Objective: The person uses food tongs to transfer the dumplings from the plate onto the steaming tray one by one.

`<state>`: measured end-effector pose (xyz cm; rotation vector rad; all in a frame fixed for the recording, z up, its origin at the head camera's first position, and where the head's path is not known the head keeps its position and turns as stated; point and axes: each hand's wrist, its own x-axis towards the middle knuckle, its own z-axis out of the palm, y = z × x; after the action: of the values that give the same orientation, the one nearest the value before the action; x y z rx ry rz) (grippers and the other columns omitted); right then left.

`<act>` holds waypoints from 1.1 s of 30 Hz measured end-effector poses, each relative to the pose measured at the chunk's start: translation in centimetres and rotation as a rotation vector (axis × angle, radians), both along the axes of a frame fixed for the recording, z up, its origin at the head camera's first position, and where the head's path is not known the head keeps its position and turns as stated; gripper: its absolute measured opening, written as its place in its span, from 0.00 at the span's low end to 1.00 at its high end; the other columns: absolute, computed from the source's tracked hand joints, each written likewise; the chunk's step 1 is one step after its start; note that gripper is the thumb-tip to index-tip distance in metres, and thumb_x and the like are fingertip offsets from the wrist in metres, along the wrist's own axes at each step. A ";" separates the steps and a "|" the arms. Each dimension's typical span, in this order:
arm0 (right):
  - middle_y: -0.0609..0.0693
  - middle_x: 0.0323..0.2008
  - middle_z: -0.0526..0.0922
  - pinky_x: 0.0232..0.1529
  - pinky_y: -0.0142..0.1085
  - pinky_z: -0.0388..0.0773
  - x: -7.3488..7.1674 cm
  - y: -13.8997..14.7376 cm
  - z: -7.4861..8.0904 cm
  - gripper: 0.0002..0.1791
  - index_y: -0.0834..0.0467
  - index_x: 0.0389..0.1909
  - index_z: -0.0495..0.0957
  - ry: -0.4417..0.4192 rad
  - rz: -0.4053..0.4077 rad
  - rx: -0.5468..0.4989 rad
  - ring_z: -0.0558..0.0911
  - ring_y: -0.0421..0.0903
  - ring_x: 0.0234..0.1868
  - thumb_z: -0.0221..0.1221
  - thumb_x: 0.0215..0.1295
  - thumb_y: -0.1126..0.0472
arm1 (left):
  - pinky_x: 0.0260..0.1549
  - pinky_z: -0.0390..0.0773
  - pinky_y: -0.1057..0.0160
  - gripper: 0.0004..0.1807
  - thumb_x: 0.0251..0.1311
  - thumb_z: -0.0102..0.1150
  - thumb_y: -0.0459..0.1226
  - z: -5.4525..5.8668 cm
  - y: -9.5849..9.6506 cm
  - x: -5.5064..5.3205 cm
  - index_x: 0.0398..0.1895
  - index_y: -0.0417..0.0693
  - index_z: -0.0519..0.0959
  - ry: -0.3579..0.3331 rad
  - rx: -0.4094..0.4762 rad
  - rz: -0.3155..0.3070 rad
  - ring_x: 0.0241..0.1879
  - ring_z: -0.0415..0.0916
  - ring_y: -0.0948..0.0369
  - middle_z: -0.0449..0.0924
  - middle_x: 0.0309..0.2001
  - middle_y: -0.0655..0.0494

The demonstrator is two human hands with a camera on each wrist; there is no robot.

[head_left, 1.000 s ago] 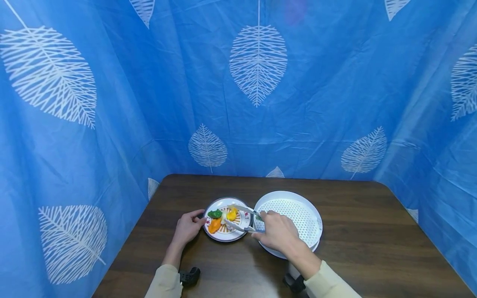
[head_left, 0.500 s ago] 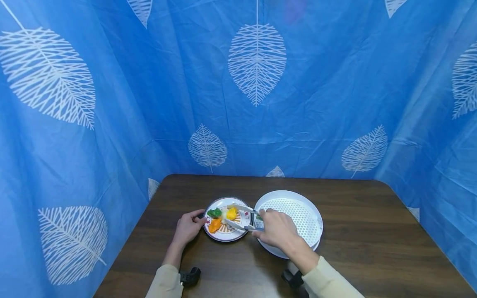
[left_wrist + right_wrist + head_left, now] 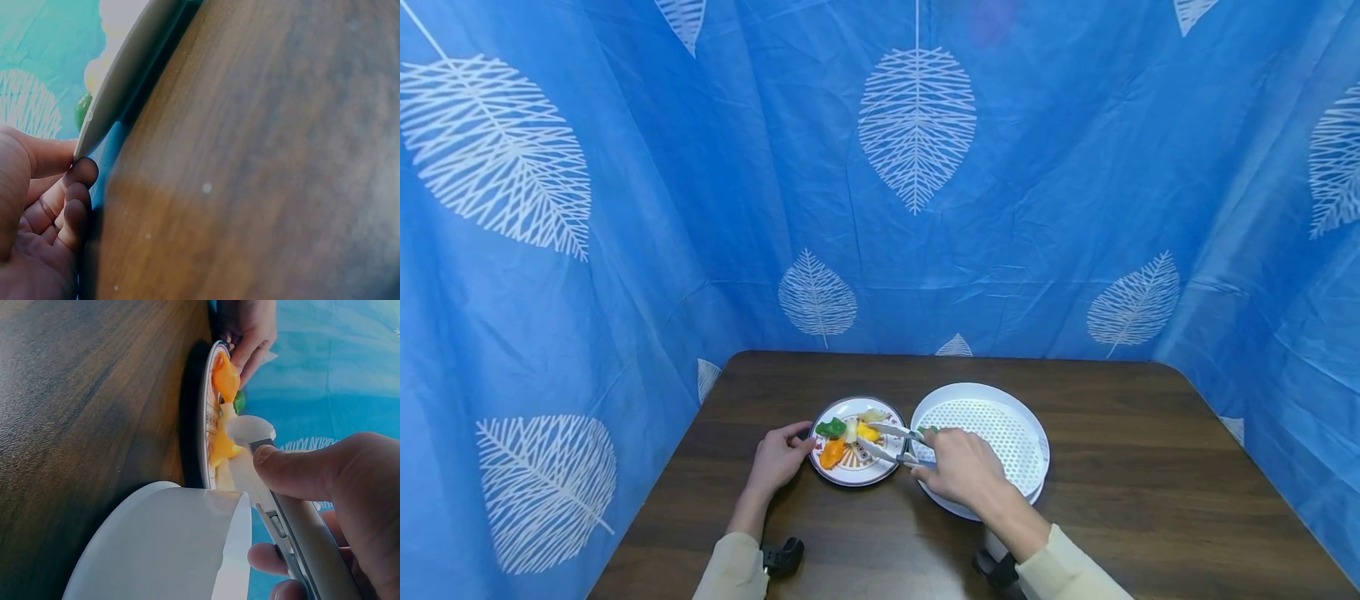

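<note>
My left hand [image 3: 780, 458] pinches the left rim of a small patterned white plate [image 3: 853, 481] between thumb and fingers, as the left wrist view shows. On the plate lie a glossy green piece [image 3: 831, 428], an orange piece [image 3: 832, 453], a yellow piece [image 3: 868, 433] and some pale pieces. My right hand [image 3: 964, 467] grips metal tongs [image 3: 893, 430] with white tips. Their arms are spread over the plate, one at the yellow piece and the other nearer me. Whether the tips touch it, I cannot tell. In the right wrist view, a tip [image 3: 250, 429] partly hides the pieces.
A round white perforated basket [image 3: 1040, 437] stands on the dark wooden table [image 3: 1150, 483], right beside the plate and beneath my right hand. A blue curtain [image 3: 1000, 208] with white leaf prints hangs behind and at both sides.
The tongs' tips have shifted slightly right and nearer me, uncovering a pale piece at the plate's back. My left hand stays on the rim.
</note>
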<state>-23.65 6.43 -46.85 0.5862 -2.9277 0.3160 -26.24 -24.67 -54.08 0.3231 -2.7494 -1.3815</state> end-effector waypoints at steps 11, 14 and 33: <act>0.43 0.20 0.71 0.21 0.38 0.63 0.6 0.4 -0.2 0.21 0.50 0.39 0.84 0.003 0.002 -0.017 0.67 0.43 0.20 0.74 0.53 0.40 | 0.24 0.65 0.64 0.22 0.67 0.64 0.41 -0.1 0.0 -0.1 0.63 0.45 0.81 0.016 -0.015 -0.005 0.22 0.68 0.59 0.75 0.24 0.55; 0.42 0.20 0.72 0.20 0.38 0.63 0.7 0.7 -0.2 0.20 0.49 0.39 0.84 0.008 -0.001 -0.040 0.67 0.43 0.20 0.74 0.53 0.40 | 0.24 0.65 0.64 0.22 0.67 0.64 0.41 -0.1 0.0 -0.1 0.63 0.45 0.81 0.012 -0.016 -0.003 0.22 0.68 0.59 0.75 0.24 0.55; 0.41 0.25 0.80 0.28 0.38 0.70 1.2 4.0 1.5 0.25 0.49 0.50 0.87 0.001 -0.025 -0.106 0.71 0.40 0.24 0.74 0.53 0.41 | 0.24 0.67 0.64 0.23 0.68 0.64 0.41 0.0 -0.1 -0.1 0.65 0.46 0.80 -0.019 0.003 -0.009 0.22 0.69 0.57 0.74 0.24 0.54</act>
<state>-22.45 10.41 -45.33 0.5346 -2.8933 0.4638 -26.38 -24.81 -54.09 0.3261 -2.7677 -1.3924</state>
